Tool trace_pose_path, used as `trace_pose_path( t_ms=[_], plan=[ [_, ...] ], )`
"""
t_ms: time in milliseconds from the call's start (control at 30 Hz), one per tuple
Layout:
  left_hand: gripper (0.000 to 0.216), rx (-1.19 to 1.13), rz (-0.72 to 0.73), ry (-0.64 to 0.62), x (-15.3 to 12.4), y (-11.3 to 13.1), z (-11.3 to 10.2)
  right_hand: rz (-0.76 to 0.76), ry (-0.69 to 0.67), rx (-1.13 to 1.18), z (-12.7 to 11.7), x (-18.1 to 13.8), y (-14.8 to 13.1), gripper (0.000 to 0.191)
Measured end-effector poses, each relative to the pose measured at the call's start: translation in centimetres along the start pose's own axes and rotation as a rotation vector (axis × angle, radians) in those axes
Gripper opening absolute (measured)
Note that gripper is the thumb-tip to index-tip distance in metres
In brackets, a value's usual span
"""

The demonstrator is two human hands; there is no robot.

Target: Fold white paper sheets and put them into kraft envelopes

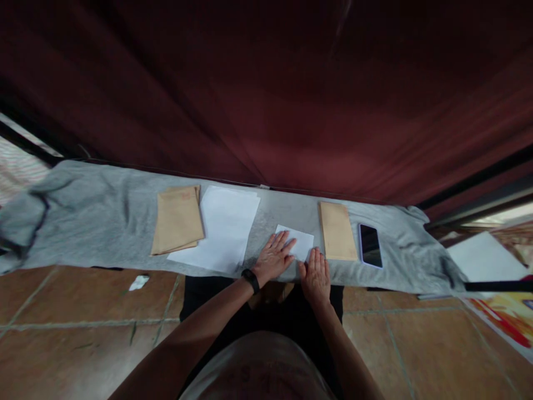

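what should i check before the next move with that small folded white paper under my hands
1. Left hand flat on the small folded white paper: ok
2. Right hand at its near edge: ok
3. Paper lying flat on the grey cloth: ok
4. Single brown envelope beside it within reach: ok
5. Black phone clear of the paper: ok
6. Crease sharpness: cannot tell

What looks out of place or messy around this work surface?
A white scrap of paper lies on the tiled floor below the grey cloth. The cloth is bunched at its left end. The envelopes and the paper stack sit slightly askew.
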State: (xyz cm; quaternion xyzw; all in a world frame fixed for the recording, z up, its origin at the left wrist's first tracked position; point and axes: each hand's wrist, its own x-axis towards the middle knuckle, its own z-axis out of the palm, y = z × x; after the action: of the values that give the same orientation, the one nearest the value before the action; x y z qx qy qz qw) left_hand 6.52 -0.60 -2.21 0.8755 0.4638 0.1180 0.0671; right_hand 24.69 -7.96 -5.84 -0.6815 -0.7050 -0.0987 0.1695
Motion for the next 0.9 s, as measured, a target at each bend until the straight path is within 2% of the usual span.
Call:
trace_pose_path(
  t_ms=[233,333,433,500,600,667,900],
  plan=[
    [0.058,0.006,-0.002,0.019,0.1,-0.2,0.4,0.029,-0.016,0.044,-0.6,-0.1,0.2,0.061],
    [0.057,0.005,0.01,0.033,0.1,-0.3,0.4,0.023,0.013,0.154,-0.8,1.6,0.7,0.057],
    [0.055,-0.005,0.016,0.042,0.0,-0.3,0.2,-0.005,0.001,0.228,-0.8,4.9,1.0,0.049],
    [0.054,-0.026,0.017,0.044,-0.1,-0.4,0.1,0.0,-0.078,0.218,-0.8,7.5,1.0,0.047],
    [0.052,-0.068,0.006,0.064,-0.4,-0.6,-0.1,0.021,-0.292,0.193,-0.7,10.9,0.8,0.046],
    [0.052,-0.094,-0.012,0.085,-0.6,-0.7,-0.1,0.02,-0.358,0.205,-0.7,12.3,0.7,0.044],
    [0.053,-0.168,-0.061,0.138,-0.7,-0.9,0.2,0.08,-0.405,0.325,-0.5,13.7,1.5,0.033]
  ],
)
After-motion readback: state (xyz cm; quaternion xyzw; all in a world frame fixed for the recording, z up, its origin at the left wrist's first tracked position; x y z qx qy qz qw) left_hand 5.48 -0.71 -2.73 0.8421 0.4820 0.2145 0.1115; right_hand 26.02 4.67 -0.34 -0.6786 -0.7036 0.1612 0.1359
